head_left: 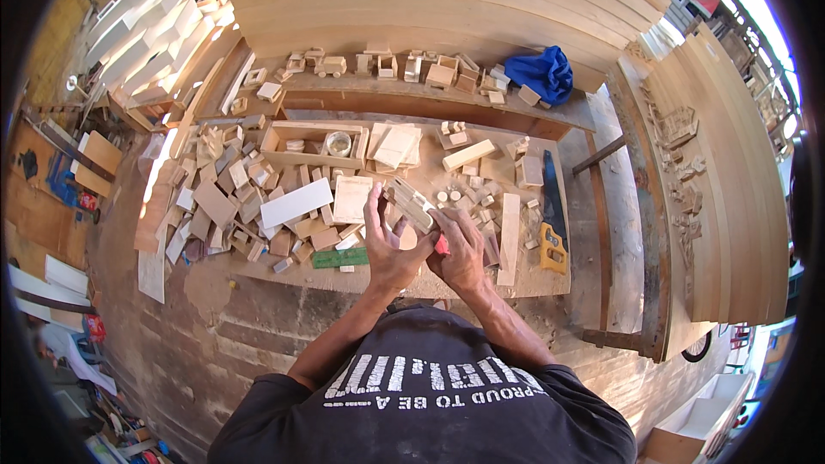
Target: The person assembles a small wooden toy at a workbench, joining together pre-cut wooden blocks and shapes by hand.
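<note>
My left hand [391, 249] and my right hand [457, 249] meet above the workbench, both closed around a small light wooden piece [408, 204] held tilted. A small red object [442, 245] shows among the fingers of my right hand, partly hidden, too small to name. Below and around them lie a pale square board [351, 199], a green strip [338, 259] and several cut wooden blocks [212, 202]. To the right are an upright-lying plank strip [509, 239] and a handsaw with a yellow handle [553, 248].
An open wooden box [292, 142] holding a jar sits at the back of the bench [447, 286]. A rear shelf carries small wooden toy vehicles [331, 65] and a blue cloth [541, 73]. Stacked boards [730, 180] stand at the right.
</note>
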### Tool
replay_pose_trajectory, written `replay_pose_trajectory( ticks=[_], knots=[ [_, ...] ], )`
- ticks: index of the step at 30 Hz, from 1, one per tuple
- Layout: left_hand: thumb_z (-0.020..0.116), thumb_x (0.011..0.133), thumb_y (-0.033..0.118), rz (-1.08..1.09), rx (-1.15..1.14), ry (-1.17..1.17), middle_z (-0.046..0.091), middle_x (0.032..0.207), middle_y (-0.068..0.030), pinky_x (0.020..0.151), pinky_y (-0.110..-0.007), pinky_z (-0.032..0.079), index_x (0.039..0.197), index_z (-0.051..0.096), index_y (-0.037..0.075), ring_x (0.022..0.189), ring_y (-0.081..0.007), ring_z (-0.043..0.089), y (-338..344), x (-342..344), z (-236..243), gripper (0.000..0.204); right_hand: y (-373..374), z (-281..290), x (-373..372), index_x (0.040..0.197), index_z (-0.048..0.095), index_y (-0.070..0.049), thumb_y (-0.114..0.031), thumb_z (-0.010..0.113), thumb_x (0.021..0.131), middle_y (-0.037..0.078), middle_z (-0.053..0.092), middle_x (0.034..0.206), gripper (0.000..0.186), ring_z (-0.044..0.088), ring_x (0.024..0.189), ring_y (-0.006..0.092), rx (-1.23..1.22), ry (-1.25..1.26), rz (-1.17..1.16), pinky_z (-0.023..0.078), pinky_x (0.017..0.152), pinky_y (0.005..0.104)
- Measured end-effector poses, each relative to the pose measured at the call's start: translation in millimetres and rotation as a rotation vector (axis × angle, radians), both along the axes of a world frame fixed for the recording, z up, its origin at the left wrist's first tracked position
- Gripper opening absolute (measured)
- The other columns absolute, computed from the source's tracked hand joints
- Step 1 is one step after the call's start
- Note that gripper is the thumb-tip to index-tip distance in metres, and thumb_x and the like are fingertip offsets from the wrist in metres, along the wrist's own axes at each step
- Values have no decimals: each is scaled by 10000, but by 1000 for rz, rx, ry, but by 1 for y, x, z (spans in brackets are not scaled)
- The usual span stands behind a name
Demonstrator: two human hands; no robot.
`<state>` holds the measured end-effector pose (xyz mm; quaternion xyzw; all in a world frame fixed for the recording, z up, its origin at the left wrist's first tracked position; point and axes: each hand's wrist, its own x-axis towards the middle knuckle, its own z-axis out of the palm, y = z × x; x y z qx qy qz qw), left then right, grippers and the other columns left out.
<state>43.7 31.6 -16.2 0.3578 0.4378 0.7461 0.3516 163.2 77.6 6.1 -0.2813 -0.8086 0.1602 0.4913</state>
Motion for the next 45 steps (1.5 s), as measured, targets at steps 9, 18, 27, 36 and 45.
replay_pose_trajectory(
  ticks=[9, 18, 27, 36, 45],
  knots=[
    [792, 803, 37, 97, 82, 131, 399, 1470, -217, 1140, -446, 353, 1566, 150, 30, 1394, -287, 403, -7, -10, 16, 997, 14, -13, 5, 1083, 679, 33, -12, 794, 773, 108, 704, 1021, 334, 659, 903, 171, -570, 495, 69, 518, 802, 297],
    [768, 845, 65, 282, 239, 660, 636, 1232, -207, 997, -405, 501, 1469, 366, -41, 1284, -321, 539, -20, -22, 16, 750, 21, -27, 24, 1198, 658, 45, -20, 745, 846, 100, 712, 1129, 369, 665, 1016, 164, -1122, 1020, 562, 498, 944, 309],
    [734, 889, 61, -131, -71, 36, 627, 1214, -156, 832, -328, 622, 1315, 508, -105, 1112, -207, 632, -7, -27, 36, 510, 4, -21, 16, 1195, 658, 49, 31, 717, 860, 95, 721, 1037, 341, 656, 952, 149, -1181, 999, 502, 511, 878, 265],
    [740, 903, 199, -191, -422, -316, 665, 1065, -91, 714, -334, 642, 1156, 609, -12, 920, -179, 687, -15, -54, 20, 355, -18, -10, 5, 1209, 641, 47, -60, 761, 868, 120, 658, 1162, 378, 664, 986, 183, -654, 243, 57, 545, 844, 290],
    [714, 934, 237, -356, -454, -393, 669, 1098, -72, 754, -386, 616, 1326, 547, 81, 953, -191, 686, -39, -77, 7, 454, -35, -17, 0, 1192, 662, 53, -44, 758, 868, 117, 634, 1205, 352, 653, 947, 143, -666, 98, 77, 549, 767, 255]
  ],
)
